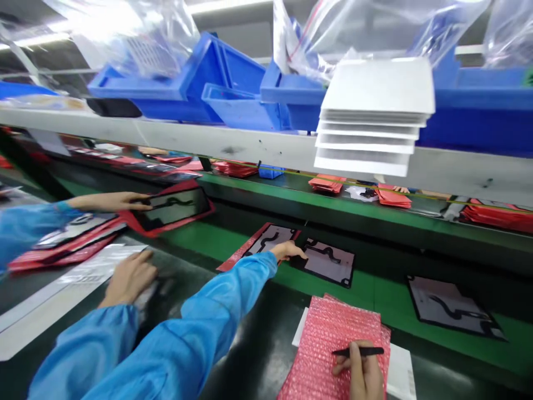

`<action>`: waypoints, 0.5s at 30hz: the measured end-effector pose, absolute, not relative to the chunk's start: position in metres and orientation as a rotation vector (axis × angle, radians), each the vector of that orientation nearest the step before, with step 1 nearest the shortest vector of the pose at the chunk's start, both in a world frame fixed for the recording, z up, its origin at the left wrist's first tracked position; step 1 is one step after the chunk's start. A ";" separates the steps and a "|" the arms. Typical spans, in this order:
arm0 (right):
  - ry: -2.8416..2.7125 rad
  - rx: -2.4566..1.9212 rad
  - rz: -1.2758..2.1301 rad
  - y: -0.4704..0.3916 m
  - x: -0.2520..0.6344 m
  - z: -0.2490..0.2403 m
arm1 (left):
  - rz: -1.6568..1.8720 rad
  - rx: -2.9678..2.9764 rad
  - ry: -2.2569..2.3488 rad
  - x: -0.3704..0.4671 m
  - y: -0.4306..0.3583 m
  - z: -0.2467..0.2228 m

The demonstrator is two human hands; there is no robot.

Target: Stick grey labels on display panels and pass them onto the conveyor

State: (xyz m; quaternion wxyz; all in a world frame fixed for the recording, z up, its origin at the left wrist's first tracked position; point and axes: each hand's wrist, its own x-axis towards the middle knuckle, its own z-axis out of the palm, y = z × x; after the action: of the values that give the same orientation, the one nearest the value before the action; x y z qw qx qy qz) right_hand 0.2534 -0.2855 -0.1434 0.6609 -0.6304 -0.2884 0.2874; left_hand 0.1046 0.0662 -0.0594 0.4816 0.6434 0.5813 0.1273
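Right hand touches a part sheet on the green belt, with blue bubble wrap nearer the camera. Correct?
No: the bubble wrap is pink, not blue, in the head view. The right hand does touch the part sheet on the green belt.

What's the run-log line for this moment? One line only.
left hand: flat on table by white sheet | right hand: touching red-edged panel | another person's hand: black tool on pink bubble wrap

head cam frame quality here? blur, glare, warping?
Head view: glare blows out the clear bags top left; wide-angle warp bends the shelf edge; the left hand is motion-smeared; the right hand on the tray stays fairly sharp.
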 end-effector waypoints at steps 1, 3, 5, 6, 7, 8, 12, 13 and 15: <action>-0.658 -1.386 0.663 -0.285 0.255 -0.139 | 0.342 1.518 1.381 0.103 0.058 -0.054; -0.671 -1.299 0.676 -0.285 0.260 -0.129 | 0.406 1.409 1.309 0.100 0.041 -0.043; -0.680 -1.230 0.665 -0.287 0.269 -0.118 | 0.486 1.312 1.228 0.096 0.019 -0.033; -0.673 -1.210 0.655 -0.290 0.276 -0.113 | 0.526 1.265 1.189 0.093 0.006 -0.030; -0.658 -1.198 0.641 -0.293 0.284 -0.108 | 0.564 1.220 1.152 0.090 -0.010 -0.027; -0.637 -1.191 0.623 -0.297 0.293 -0.103 | 0.595 1.176 1.114 0.086 -0.030 -0.025; -0.548 -1.194 0.536 -0.325 0.335 -0.089 | 0.633 1.017 0.955 0.068 -0.143 -0.032; -0.530 -1.207 0.517 -0.335 0.346 -0.088 | 0.623 0.981 0.919 0.065 -0.178 -0.038; -0.508 -1.258 0.507 -0.354 0.366 -0.088 | 0.589 0.921 0.876 0.061 -0.246 -0.053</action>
State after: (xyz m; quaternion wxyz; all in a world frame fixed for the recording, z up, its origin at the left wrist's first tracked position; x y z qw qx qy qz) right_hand 0.3665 -0.3536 -0.0876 0.7491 -0.5755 -0.2323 0.2317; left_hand 0.0613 -0.2460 -0.0525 0.7644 0.4237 0.4032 0.2711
